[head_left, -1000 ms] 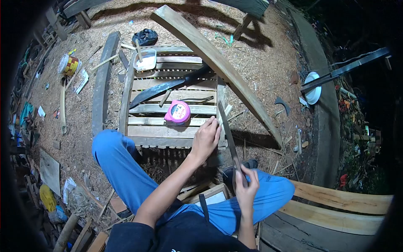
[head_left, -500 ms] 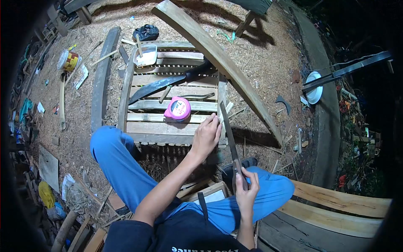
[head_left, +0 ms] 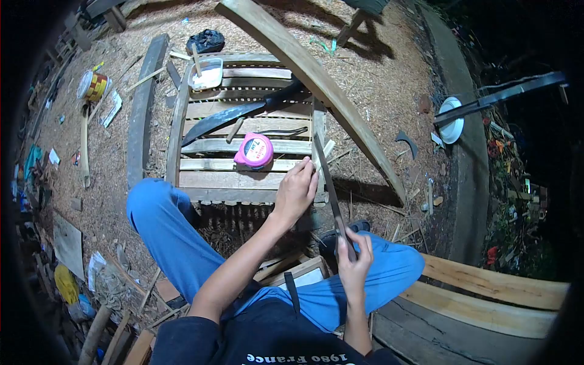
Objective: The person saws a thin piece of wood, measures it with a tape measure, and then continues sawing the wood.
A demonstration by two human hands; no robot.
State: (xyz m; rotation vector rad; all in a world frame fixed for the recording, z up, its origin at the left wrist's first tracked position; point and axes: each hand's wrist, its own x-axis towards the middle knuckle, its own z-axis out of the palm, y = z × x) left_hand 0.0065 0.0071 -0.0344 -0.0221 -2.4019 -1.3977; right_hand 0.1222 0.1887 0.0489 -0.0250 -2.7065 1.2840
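Observation:
My right hand [head_left: 354, 263] is closed around the handle of a long, narrow-bladed knife [head_left: 331, 191], its tip pointing away from me. My left hand [head_left: 297, 190] pinches a short pale strip of wood [head_left: 326, 152] at the near right corner of a slatted wooden table [head_left: 237, 196]. The blade lies against or just beside that strip; the exact contact cannot be made out. Left of my left hand sits a pink tape measure [head_left: 254, 151] on the slats. Beyond it rest a broad machete [head_left: 225, 120] with a dark handle and a small wooden peg [head_left: 235, 131].
A long curved plank [head_left: 304, 64] leans across the table's right side. At its far left corner stands a plastic tub [head_left: 207, 76] with a stick in it. A grey beam [head_left: 146, 115] lies left, near a yellow-red can [head_left: 93, 86]. Planks [head_left: 480, 307] extend at my right.
My right hand has pushed the knife slightly forward, covering more of its handle. My left hand keeps its hold on the strip. The whole view has shifted a little.

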